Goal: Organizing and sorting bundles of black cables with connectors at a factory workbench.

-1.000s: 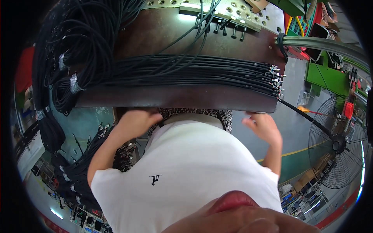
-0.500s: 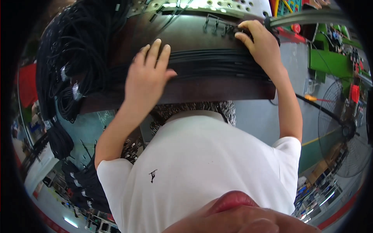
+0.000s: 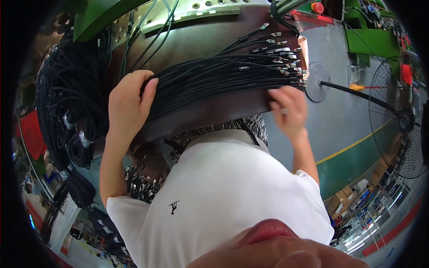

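Note:
A thick bundle of black cables (image 3: 201, 82) lies across the brown tabletop (image 3: 196, 109), fanned out toward the right. Bare metal connectors (image 3: 290, 67) with bits of coloured wire show at the right ends. My left hand (image 3: 127, 100) is closed around the bundle's left part, thumb and fingers wrapped over it; its palm side is hidden. Near the table's front right edge, my right hand (image 3: 291, 111) hovers just below the connectors, slightly blurred. Its fingers are bent and apart from the thumb, with nothing seen between them.
Coiled black cables (image 3: 67, 89) hang in a large mass at the left. A perforated metal plate (image 3: 192, 15) and a green beam (image 3: 96, 20) are at the back. To the right stands a floor fan (image 3: 402, 120); a red button (image 3: 317, 8) is at the far right.
My left hand went left and closed on the cables. My right hand came from the far right corner to the front edge. The connector ends now show at right, and the view shifted.

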Demonstrator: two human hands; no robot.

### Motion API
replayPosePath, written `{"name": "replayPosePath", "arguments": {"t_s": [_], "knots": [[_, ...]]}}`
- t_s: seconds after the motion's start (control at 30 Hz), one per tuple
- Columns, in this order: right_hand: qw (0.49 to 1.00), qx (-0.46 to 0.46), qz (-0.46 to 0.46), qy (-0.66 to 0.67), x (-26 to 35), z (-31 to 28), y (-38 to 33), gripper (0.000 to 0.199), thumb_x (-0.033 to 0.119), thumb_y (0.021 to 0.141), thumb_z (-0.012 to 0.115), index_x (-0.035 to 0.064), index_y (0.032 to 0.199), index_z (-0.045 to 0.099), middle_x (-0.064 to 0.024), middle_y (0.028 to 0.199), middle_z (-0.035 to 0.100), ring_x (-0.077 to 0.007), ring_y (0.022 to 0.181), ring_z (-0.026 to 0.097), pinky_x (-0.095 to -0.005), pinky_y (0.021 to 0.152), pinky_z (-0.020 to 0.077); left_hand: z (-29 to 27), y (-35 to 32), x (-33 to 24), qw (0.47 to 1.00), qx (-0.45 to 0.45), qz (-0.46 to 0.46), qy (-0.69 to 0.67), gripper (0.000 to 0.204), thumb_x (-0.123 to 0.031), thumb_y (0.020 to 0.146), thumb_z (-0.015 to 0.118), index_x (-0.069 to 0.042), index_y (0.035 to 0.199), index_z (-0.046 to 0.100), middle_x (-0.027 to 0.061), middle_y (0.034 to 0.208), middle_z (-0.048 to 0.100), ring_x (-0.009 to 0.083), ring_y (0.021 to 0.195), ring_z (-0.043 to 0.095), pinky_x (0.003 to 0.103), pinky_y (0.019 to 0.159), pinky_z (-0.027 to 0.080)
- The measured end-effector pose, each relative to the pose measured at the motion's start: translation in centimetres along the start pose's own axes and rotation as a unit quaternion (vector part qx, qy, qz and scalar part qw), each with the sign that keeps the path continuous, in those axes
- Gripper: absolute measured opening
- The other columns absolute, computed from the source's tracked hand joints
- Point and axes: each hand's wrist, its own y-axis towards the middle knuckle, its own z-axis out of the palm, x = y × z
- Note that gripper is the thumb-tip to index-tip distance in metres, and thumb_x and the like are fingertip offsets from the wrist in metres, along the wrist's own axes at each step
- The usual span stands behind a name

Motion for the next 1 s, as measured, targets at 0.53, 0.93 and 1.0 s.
{"name": "replayPosePath", "arguments": {"t_s": [0.53, 0.93, 1.0], "knots": [[0.998, 0.027, -0.049, 0.007, 0.2, 1.7, 7.2, 0.025, 0.007, 0.078, 0.068, 0.0060, 0.103, 0.066, -0.0085, 0.095, 0.064, -0.0279, 0.087, 0.062, -0.0386, 0.076, 0.0490, 1.2, 6.9, -11.1, 0.608, 0.330, -0.148, -0.707, 0.033, -0.036, 0.103, 0.050, -0.007, 0.116, 0.059, -0.0018, 0.062, 0.051, 0.0040, 0.045, 0.041, 0.019, 0.043, 0.034], [0.971, 0.149, -0.185, 0.016, -0.5, 10.2, 18.5, 0.016, 0.020, 0.085, 0.070, 0.0095, 0.096, 0.066, -0.0054, 0.092, 0.063, -0.0256, 0.091, 0.062, -0.0369, 0.075, 0.0510, 4.2, -2.1, -9.3, 0.540, 0.015, -0.341, -0.769, 0.026, -0.028, 0.103, 0.053, -0.004, 0.112, 0.061, 0.0019, 0.073, 0.059, 0.0042, 0.054, 0.046, 0.020, 0.046, 0.036], [0.962, 0.139, -0.234, 0.021, -0.1, 9.1, 17.1, 0.012, 0.020, 0.086, 0.068, 0.0093, 0.092, 0.065, -0.0043, 0.089, 0.059, -0.0241, 0.089, 0.060, -0.0372, 0.073, 0.0505, 4.8, -2.4, -8.8, 0.567, 0.005, -0.350, -0.746, 0.027, -0.027, 0.102, 0.053, -0.003, 0.110, 0.061, 0.0044, 0.076, 0.063, 0.0049, 0.052, 0.048, 0.020, 0.045, 0.036]]}}
